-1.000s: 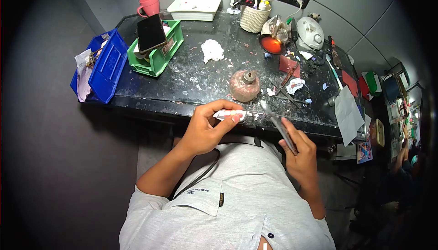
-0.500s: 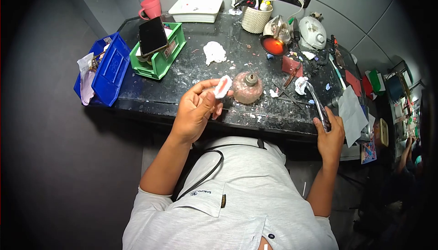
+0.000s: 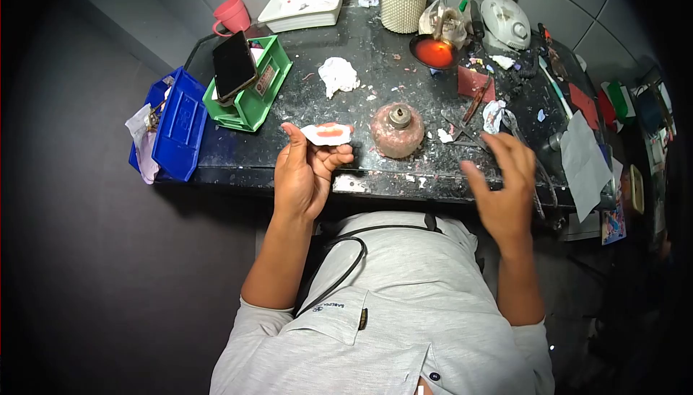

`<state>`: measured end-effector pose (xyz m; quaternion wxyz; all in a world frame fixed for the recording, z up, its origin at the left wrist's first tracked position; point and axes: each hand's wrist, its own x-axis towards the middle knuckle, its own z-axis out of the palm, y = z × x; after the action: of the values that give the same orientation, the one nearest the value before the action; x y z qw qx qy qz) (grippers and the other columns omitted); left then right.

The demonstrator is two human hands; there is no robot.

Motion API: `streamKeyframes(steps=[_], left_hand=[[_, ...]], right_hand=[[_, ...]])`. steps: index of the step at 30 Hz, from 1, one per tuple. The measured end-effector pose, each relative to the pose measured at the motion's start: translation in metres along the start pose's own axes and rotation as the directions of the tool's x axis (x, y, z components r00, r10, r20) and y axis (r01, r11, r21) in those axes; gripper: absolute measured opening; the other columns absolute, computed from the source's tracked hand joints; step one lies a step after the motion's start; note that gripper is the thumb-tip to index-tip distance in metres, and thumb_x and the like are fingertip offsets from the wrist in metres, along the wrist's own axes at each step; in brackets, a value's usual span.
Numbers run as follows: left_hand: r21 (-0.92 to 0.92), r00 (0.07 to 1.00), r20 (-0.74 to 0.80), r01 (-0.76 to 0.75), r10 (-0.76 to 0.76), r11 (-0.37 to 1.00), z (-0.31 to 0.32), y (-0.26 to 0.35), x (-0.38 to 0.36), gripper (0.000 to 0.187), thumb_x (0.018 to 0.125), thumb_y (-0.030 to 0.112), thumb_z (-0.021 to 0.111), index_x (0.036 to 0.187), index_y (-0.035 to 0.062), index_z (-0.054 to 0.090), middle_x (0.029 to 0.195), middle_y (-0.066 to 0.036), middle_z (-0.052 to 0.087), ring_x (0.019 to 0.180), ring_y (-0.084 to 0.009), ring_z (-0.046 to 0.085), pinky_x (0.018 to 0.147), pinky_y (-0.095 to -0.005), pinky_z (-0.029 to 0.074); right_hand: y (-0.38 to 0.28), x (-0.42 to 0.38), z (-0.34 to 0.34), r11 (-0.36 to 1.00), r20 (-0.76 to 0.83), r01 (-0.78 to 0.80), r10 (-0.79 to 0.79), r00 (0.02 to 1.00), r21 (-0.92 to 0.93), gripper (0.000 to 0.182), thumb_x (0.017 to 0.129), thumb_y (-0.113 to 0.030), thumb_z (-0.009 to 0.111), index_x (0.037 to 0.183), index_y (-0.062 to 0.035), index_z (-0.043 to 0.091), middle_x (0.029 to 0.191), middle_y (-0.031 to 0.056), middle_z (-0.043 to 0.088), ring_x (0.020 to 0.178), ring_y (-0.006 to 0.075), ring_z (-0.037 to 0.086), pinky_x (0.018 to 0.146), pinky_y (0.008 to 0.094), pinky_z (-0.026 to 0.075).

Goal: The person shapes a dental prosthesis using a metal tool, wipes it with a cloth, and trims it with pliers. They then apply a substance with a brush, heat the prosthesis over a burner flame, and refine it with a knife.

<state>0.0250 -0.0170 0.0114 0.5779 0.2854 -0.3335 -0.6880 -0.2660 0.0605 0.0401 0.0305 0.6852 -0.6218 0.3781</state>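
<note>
My left hand (image 3: 307, 178) grips a small white plaster piece (image 3: 317, 139) between thumb and fingers, its face turned up; a pink wax-like strip (image 3: 330, 133) runs along it. To the right of that hand stands a round glass spirit lamp (image 3: 398, 135) with a metal top, smeared pink. My right hand (image 3: 509, 186) is slightly blurred, with thumb and fingers apart and nothing between them. Beside and partly behind it is a long greyish tool (image 3: 540, 196), blurred, whose kind I cannot make out. Crumpled white material (image 3: 494, 116) lies just beyond that hand.
A green bin (image 3: 261, 92) carries a phone (image 3: 234, 67); a blue bin (image 3: 180, 124) sits left of it. Farther back are a glowing orange dish (image 3: 434, 52), a holder cup (image 3: 403, 11) and a white tray (image 3: 303, 7). A knife-like tool (image 3: 476, 103) rests on a red sheet.
My right hand has let go of the long tool and its fingers have spread. My left hand has turned the plaster piece from upright to nearly level. The head view has shifted slightly.
</note>
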Motion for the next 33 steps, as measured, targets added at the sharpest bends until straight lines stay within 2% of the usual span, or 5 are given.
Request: streamKeyframes(steps=[7, 11, 20, 23, 33], left_hand=[[0.165, 0.991, -0.003, -0.131, 0.133, 0.978, 0.010, 0.012, -0.002, 0.048, 0.108, 0.026, 0.047, 0.134, -0.0139, 0.047, 0.120, -0.024, 0.064, 0.101, -0.0260, 0.070, 0.096, -0.0366, 0.058], [0.294, 0.971, 0.045, -0.238, 0.236, 0.926, 0.003, 0.019, -0.001, 0.047, 0.106, 0.020, 0.052, 0.141, -0.0109, 0.043, 0.115, -0.019, 0.068, 0.098, -0.0234, 0.070, 0.090, -0.0337, 0.057], [0.440, 0.881, 0.005, -0.426, 0.472, 0.791, -0.006, 0.018, 0.006, 0.032, 0.104, 0.020, 0.057, 0.125, -0.0034, 0.052, 0.096, -0.008, 0.067, 0.074, -0.0115, 0.061, 0.063, -0.0253, 0.050], [0.452, 0.875, -0.010, -0.428, 0.484, 0.783, -0.006, 0.019, 0.008, 0.028, 0.105, 0.018, 0.056, 0.123, -0.0028, 0.052, 0.096, -0.008, 0.067, 0.075, -0.0111, 0.061, 0.065, -0.0253, 0.050], [0.511, 0.810, 0.063, -0.528, 0.583, 0.679, 0.011, 0.008, 0.008, 0.025, 0.100, 0.011, 0.065, 0.119, -0.0005, 0.054, 0.104, -0.011, 0.068, 0.089, -0.0153, 0.067, 0.074, -0.0303, 0.056]], right_hand=[[-0.035, 0.025, 0.061, 0.993, 0.150, 0.116, -0.117, 0.982, 0.014, 0.074, 0.073, -0.042, 0.085, 0.124, 0.0042, 0.059, 0.124, 0.0149, 0.059, 0.116, 0.0309, 0.050, 0.098, 0.0441, 0.036], [-0.039, 0.035, 0.070, 0.996, 0.192, 0.087, -0.086, 0.978, 0.004, 0.081, 0.070, -0.047, 0.085, 0.125, 0.0046, 0.056, 0.123, 0.0151, 0.059, 0.116, 0.0317, 0.049, 0.098, 0.0451, 0.036], [-0.037, 0.045, 0.074, 0.956, 0.074, 0.047, -0.071, 0.995, 0.290, 0.072, 0.063, -0.026, 0.091, 0.122, -0.0017, 0.059, 0.119, 0.0135, 0.065, 0.108, 0.0315, 0.057, 0.097, 0.0425, 0.040], [-0.040, 0.044, 0.067, 0.885, 0.187, -0.105, 0.020, 0.982, 0.454, 0.068, 0.062, -0.023, 0.092, 0.119, -0.0034, 0.059, 0.115, 0.0131, 0.065, 0.107, 0.0298, 0.058, 0.094, 0.0418, 0.042], [-0.036, 0.041, 0.070, 0.684, 0.140, -0.074, -0.041, 0.989, 0.725, 0.068, 0.059, -0.021, 0.094, 0.115, -0.0020, 0.061, 0.103, 0.0133, 0.068, 0.094, 0.0268, 0.069, 0.085, 0.0361, 0.055]])
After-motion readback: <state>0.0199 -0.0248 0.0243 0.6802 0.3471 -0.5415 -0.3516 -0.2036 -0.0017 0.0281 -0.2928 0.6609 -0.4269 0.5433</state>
